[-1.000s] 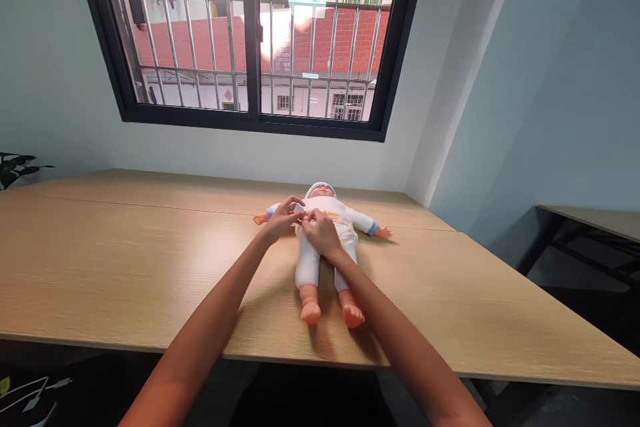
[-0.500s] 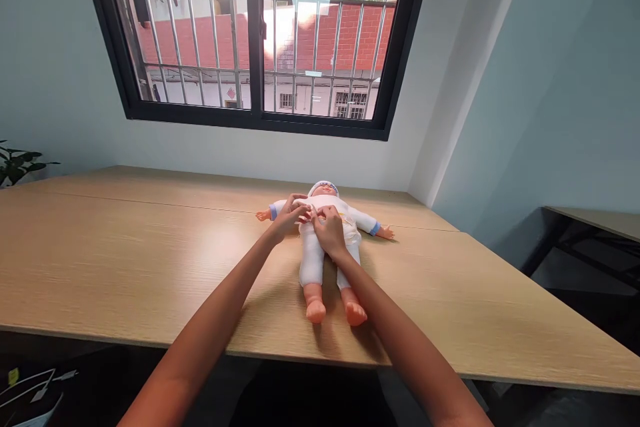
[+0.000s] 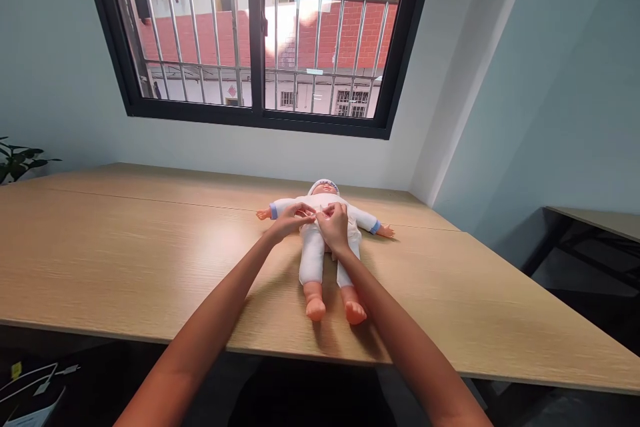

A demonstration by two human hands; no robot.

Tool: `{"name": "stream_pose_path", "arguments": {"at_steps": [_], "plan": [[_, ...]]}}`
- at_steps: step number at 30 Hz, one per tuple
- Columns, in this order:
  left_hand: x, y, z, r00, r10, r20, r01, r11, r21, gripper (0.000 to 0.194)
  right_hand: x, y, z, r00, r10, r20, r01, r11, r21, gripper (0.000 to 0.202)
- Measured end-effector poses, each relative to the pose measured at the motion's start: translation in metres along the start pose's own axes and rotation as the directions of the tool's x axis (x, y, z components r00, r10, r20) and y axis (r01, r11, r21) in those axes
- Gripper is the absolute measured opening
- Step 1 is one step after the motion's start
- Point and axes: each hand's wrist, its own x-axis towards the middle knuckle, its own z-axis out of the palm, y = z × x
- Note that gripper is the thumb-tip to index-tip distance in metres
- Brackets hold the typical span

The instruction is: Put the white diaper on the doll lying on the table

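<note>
Both arms outstretched, left hand point(image 3: 290, 219) and right hand point(image 3: 333, 223) meeting fingertip to fingertip on doll point(image 3: 323, 240) chest, apparently pinching its white clothing; supine on tabletop point(image 3: 125, 260).

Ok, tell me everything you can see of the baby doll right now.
The baby doll lies face up on the wooden table, head toward the window, bare feet toward the near edge. It looks like plastic, dressed in a white fabric suit with blue cuffs and a white cap. Its arms spread out to both sides and its legs lie straight, slightly apart. The left hand and right hand both rest on its chest, fingertips pinching the suit's front; what they grip is too small to tell.
</note>
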Motion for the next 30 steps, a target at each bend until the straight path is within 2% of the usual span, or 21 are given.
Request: {"name": "stream_pose_path", "arguments": {"at_steps": [3, 6, 15, 21, 25, 30], "plan": [[0.0008, -0.002, -0.0009, 1.0, -0.005, -0.001, 0.005, 1.0, -0.004, 0.029, 0.0, 0.0027, 0.0011, 1.0, 0.001, -0.03, 0.001, 0.999, 0.039, 0.017], [0.0015, -0.0038, -0.0018, 1.0, -0.017, -0.001, 0.017, 1.0, -0.003, 0.032, 0.0002, 0.0049, 0.0024, 1.0, 0.0, -0.029, 0.002, 0.998, 0.064, 0.012], [0.0, -0.0021, -0.0022, 1.0, -0.025, 0.013, 0.025, 1.0, 0.001, 0.037, -0.0018, 0.0078, 0.0018, 0.997, -0.078, -0.023, 0.079, 0.996, 0.052, 0.014], [-0.0025, 0.0004, -0.0034, 0.999, -0.043, 0.026, 0.043, 0.999, 0.021, 0.034, 0.0046, 0.0094, -0.0049, 0.981, -0.19, 0.035, 0.19, 0.982, -0.006, 0.02], [-0.0012, -0.0011, -0.003, 0.998, -0.054, 0.033, 0.052, 0.998, 0.045, 0.033, 0.0051, 0.0078, -0.0067, 0.985, -0.173, 0.008, 0.173, 0.983, -0.066, 0.015], [-0.0016, 0.0006, -0.0014, 0.997, -0.072, 0.03, 0.071, 0.997, 0.042, 0.037, -0.0006, 0.0012, -0.0066, 0.992, -0.127, 0.015, 0.127, 0.96, -0.251, 0.016]]}}
